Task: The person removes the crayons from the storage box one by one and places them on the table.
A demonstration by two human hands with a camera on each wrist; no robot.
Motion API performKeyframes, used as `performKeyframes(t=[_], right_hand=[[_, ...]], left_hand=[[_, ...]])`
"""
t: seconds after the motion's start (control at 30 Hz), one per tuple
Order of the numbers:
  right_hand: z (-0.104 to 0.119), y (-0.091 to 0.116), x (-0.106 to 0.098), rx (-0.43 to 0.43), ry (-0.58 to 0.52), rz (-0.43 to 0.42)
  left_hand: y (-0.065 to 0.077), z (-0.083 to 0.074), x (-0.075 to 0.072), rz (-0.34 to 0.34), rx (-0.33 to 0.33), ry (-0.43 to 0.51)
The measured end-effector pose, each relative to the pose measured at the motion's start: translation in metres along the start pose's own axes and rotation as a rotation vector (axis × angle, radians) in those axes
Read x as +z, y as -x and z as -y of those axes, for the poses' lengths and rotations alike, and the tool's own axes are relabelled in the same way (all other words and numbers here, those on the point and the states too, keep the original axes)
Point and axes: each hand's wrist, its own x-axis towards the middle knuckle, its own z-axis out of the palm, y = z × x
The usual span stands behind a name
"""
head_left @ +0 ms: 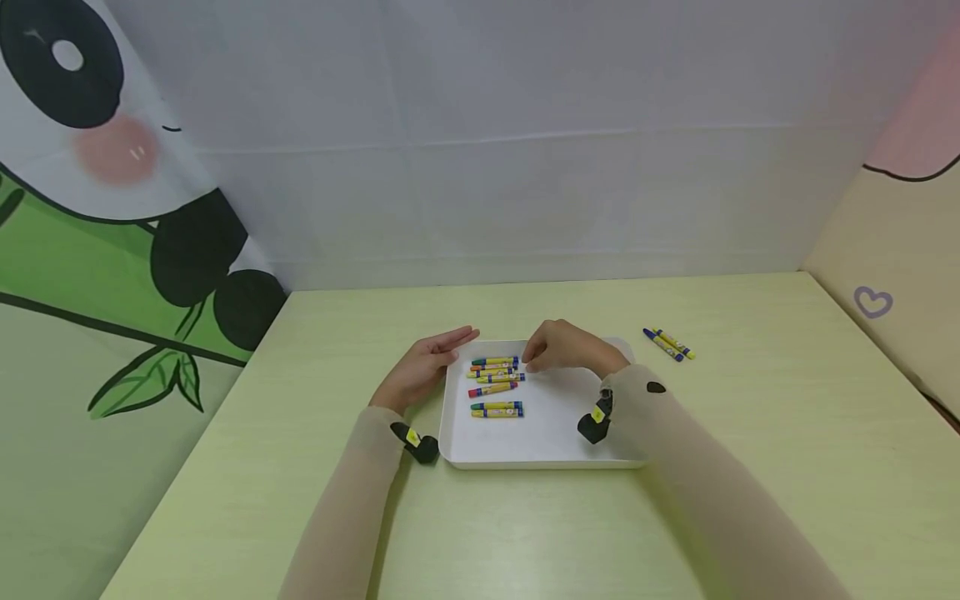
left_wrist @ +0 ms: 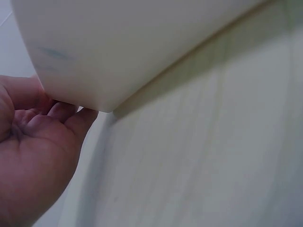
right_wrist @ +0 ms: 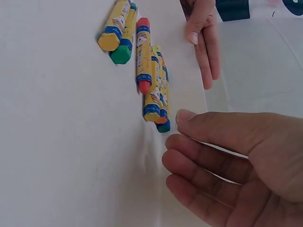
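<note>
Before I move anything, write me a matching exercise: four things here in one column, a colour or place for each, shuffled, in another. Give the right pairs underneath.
Things
1. tray
2. red crayon
3. left hand
4. right hand

Colours and places
A. at the tray's left rim
B. lying between other crayons
C. over the tray, near crayon ends
D. white all over

Right pairs: 1-D, 2-B, 3-A, 4-C

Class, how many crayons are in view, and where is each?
9: five crayons in the tray's farther group, two in a nearer pair, and another pair on the table, right of the tray. Others may be hidden by the right hand.
</note>
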Motion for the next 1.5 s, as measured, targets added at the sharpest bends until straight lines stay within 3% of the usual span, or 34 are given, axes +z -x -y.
performKeyframes(t=[0.73,1.17,1.5], right_hand=[[0.007,-0.01,0.02,-0.014,0.027,0.018],[0.008,-0.005,0.013,-0.034,0.093,0.014],[0.005,0.005,-0.005,-0.069,0.078,-0.022]], left_hand=[[-0.003,0.001,0.001,-0.007,0.002,-0.02],[-0.003,0.001,0.0,0.024,0.009,0.008],[-0.003,0.0,0.001,0.024,0.007,0.016]])
